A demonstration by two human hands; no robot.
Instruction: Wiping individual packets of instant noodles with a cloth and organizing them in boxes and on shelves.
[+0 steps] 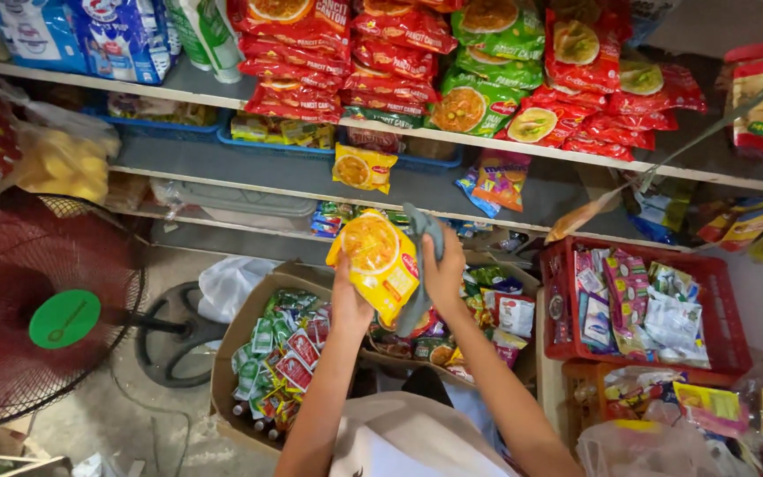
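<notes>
Nearest the camera, two bare forearms rise from a pale shirt toward the shelves. The left hand [349,296] has its grip closed around the lower edge of a yellow noodle packet [376,256], holding it up tilted in the air above the boxes on the floor, in front of the lowest shelf. The right hand [442,269] has its grip closed on a grey cloth [422,265], which drapes over the fingers and hangs down against the right side of the packet, touching it. Just below the hands, a cardboard box [222,371] on the floor holds small green and red sachets, and a second box beside it carries mixed snack packets. To the right stands a red plastic crate [726,340] full of small packets. To the left, a red floor fan [37,309] with a green hub stands on the concrete floor. Farther off, the middle shelf [249,163] bears another yellow packet near its front edge, and the upper shelf holds stacks of red and green noodle packets [390,62], with blue bags at its left end.
</notes>
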